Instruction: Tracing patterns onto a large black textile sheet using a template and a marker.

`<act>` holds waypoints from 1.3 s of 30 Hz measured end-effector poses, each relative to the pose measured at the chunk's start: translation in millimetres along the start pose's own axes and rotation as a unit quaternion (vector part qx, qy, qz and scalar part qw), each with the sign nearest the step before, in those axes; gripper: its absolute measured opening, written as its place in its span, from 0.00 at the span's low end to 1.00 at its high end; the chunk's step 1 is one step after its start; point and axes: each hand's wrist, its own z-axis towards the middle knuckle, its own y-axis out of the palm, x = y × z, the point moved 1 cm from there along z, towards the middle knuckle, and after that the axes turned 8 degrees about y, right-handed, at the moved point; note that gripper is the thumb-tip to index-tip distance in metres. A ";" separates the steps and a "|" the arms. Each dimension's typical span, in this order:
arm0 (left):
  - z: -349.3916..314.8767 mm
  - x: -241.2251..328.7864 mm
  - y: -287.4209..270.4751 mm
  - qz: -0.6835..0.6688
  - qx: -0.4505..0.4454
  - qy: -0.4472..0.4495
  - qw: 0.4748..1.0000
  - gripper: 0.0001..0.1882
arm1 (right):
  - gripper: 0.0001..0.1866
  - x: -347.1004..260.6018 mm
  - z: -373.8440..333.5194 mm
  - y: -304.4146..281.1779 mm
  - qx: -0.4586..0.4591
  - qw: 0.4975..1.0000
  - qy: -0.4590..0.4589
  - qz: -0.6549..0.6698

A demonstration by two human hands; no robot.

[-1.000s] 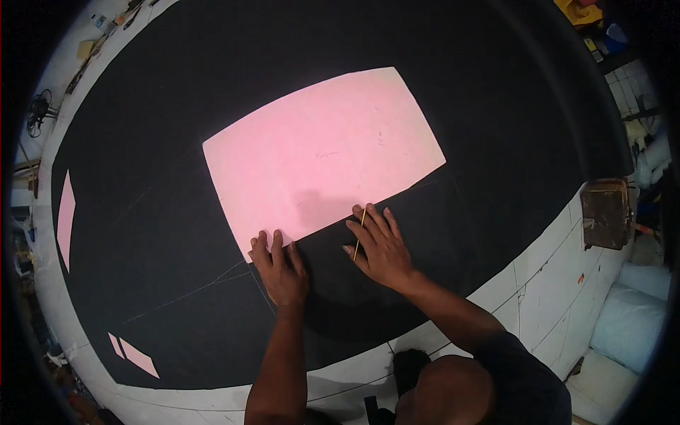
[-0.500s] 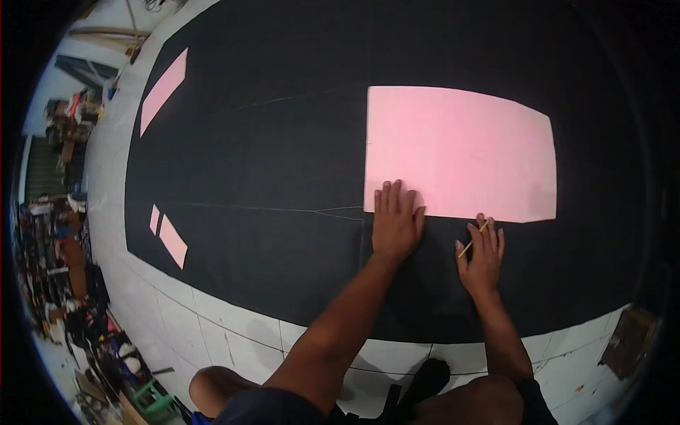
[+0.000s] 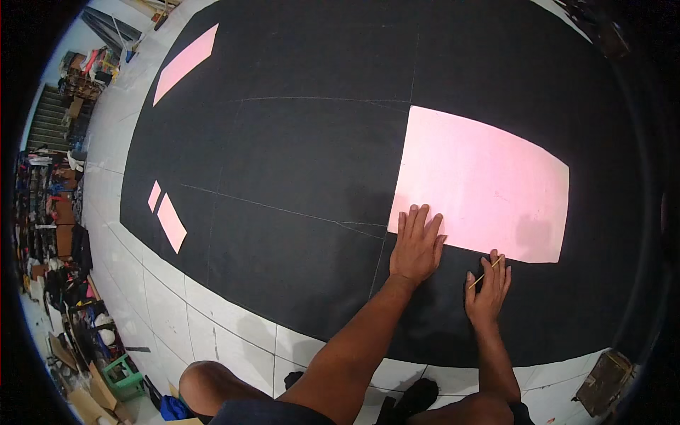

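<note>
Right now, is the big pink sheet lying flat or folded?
Flat: the big pink sheet lies spread on the black cloth, left hand pressing its near corner.

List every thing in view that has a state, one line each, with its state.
Black cloth: spread flat on the tiled floor, chalk lines drawn across it.
Large pink sheet: lying flat on the cloth.
Left hand: open, palm down, fingers over the sheet's lower left corner.
Right hand: flat on the cloth, thin yellow stick between its fingers.
Small pink pieces: lying flat, apart from the hands.
</note>
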 end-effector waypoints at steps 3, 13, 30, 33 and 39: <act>-1.4 -2.7 -2.0 0.009 0.002 0.004 1.000 0.24 | 0.24 -2.8 -0.3 1.3 -0.003 1.000 0.002 0.004; -0.9 -6.9 6.4 0.031 0.047 0.049 0.997 0.23 | 0.23 -5.7 8.4 -8.1 -0.005 0.999 0.012 0.038; -1.4 -3.6 5.1 0.062 0.006 0.018 0.998 0.23 | 0.23 0.8 1.9 -3.1 0.013 0.998 0.022 0.059; 2.1 -3.9 3.5 0.033 0.026 0.039 0.998 0.23 | 0.22 3.4 3.0 -6.0 0.030 0.998 0.015 0.054; 1.8 -2.7 6.6 0.019 0.035 0.026 0.999 0.23 | 0.19 0.1 27.6 -23.7 0.087 0.987 0.006 0.137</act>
